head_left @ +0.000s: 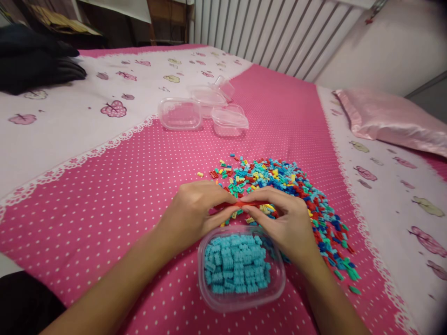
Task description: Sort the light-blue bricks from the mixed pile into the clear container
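My left hand (195, 204) and my right hand (284, 218) meet fingertip to fingertip. Between them both pinch a thin red piece (253, 203), seemingly of small toy bricks; the fingers partly cover it. Just below the hands stands a see-through plastic container (240, 307) with turquoise toy bricks (237, 263) packed inside, many joined in rows. Behind and to the right of my hands spreads a loose pile of small bricks (279, 174) in red, blue, green, yellow and turquoise. My right hand covers part of that pile.
Several see-through plastic containers (179, 114) lie farther back on the pink dotted bedspread (139, 186). A pink satin pillow (394, 116) rests at the right. Dark fabric (35, 60) lies at the far left. A white slatted radiator (272, 37) stands behind the bed.
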### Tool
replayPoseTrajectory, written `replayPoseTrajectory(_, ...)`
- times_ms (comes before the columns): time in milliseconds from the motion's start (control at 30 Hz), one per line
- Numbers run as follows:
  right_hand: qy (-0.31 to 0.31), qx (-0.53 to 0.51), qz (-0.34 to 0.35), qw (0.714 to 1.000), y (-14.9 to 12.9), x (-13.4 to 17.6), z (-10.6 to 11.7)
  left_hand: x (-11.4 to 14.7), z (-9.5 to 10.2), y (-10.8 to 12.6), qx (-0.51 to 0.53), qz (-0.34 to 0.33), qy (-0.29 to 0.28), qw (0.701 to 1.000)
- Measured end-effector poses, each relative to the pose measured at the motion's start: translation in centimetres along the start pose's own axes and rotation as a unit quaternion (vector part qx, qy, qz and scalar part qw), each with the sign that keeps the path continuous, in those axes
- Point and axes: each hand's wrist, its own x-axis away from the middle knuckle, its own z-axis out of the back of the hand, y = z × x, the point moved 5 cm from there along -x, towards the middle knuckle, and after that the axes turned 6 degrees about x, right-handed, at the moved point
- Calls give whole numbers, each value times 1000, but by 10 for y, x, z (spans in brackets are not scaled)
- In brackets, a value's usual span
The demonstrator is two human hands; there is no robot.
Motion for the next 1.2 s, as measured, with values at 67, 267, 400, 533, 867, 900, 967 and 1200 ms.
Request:
replayPoseTrajectory(67,0,0,3,1000,-1,0,0,0,0,0,0,1,-1,1000)
replayPoseTrajectory(267,-9,11,7,1000,-1,-2,0,0,-1,2,-30,-22,-1,999)
replayPoseTrajectory(400,-8,23,9,1000,-1,-1,1,0,0,1,-37,-16,1,999)
replayPoseTrajectory(533,-8,22,6,1000,-2,0,0,0,0,3,-40,-27,0,999)
replayPoseTrajectory(867,-15,12,2,1000,-2,0,0,0,-1,4,-49,-42,2,998)
replayPoseTrajectory(900,-16,11,1,1000,-2,0,-1,1,-1,4,-49,-41,0,998)
replayPoseTrajectory(967,-16,10,1,1000,-2,0,-1,2,-1,4,-46,-41,-1,998)
replayPoseTrajectory(1200,-21,5,0,1000,-1,0,0,-1,-1,2,-33,-26,-13,999)
